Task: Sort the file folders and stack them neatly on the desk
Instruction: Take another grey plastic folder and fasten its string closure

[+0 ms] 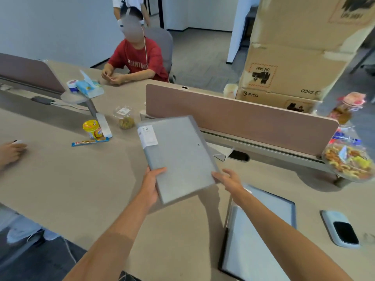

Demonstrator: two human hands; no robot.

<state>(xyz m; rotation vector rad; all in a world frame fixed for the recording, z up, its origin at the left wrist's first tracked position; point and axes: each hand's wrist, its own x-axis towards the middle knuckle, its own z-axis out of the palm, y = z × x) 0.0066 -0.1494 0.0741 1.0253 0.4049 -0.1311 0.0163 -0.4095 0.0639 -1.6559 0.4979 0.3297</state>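
A grey file folder (178, 157) with a white spine label marked "20" is lifted above the desk (77, 185), tilted, near the middle of the view. My left hand (151, 184) grips its near left corner, thumb on top. My right hand (229, 178) touches its near right corner with fingers spread. A second grey folder (261, 236) with a dark edge lies flat on the desk at the lower right, partly under my right forearm.
A brown divider panel (243, 122) runs behind the folder. Cardboard boxes (294, 57) stand beyond it. A snack cup (92, 128), candy bar (89, 141) and jar (124, 118) sit left. A phone (341, 230) lies right. A person in red (138, 57) sits opposite; another hand (11, 152) rests left.
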